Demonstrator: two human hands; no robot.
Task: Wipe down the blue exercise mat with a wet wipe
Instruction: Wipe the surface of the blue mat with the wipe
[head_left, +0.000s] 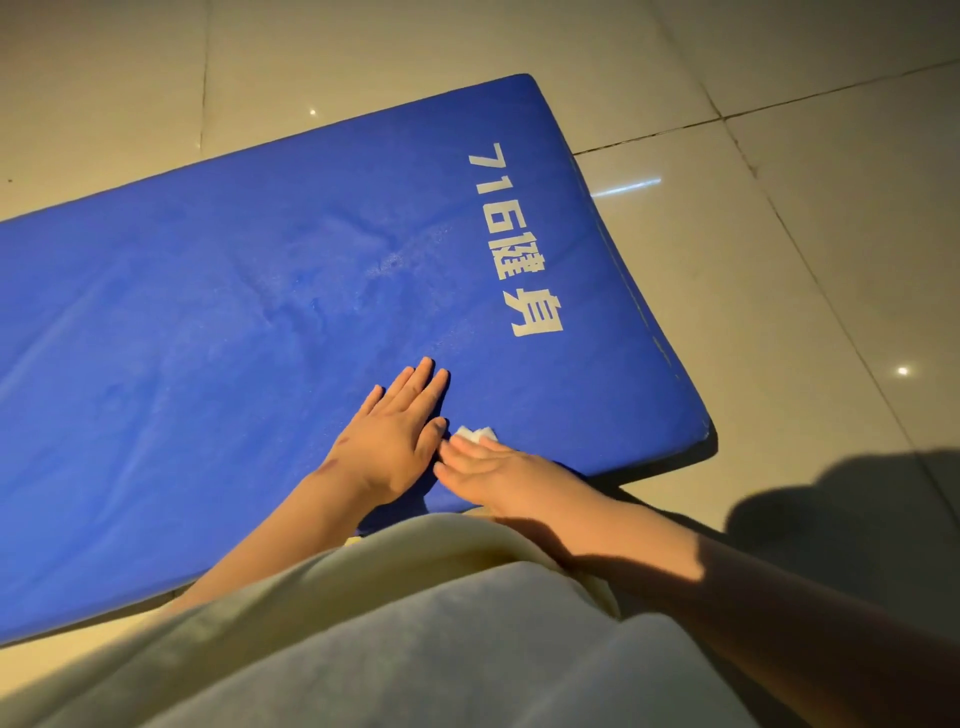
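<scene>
Blue exercise mat lying flat on a pale tiled floor, seen from above the person who leans over its near long edge. White lettering, digits followed by characters, runs across the mat near its right-hand end. The middle of the mat's surface shows faint creases and a mottled patch.

Left hand: laid palm-down on the mat close to the near edge, fingers straight and slightly spread, holding nothing.

Right hand: just beside the left hand, its fingertips nearly meeting the left thumb. It lies flat on the mat with its fingers extended over a small white wet wipe, pressing it against the blue surface rather than gripping it. Only a crumpled corner of the wipe shows beyond the fingers; the rest is hidden beneath the hand.

The wipe sits near the mat's near edge, below the lettering and well apart from the right-hand corner.

Foreground: a light-coloured garment worn by the person covers the near edge of the mat below both forearms. A dark shadow falls on the floor at the right.
</scene>
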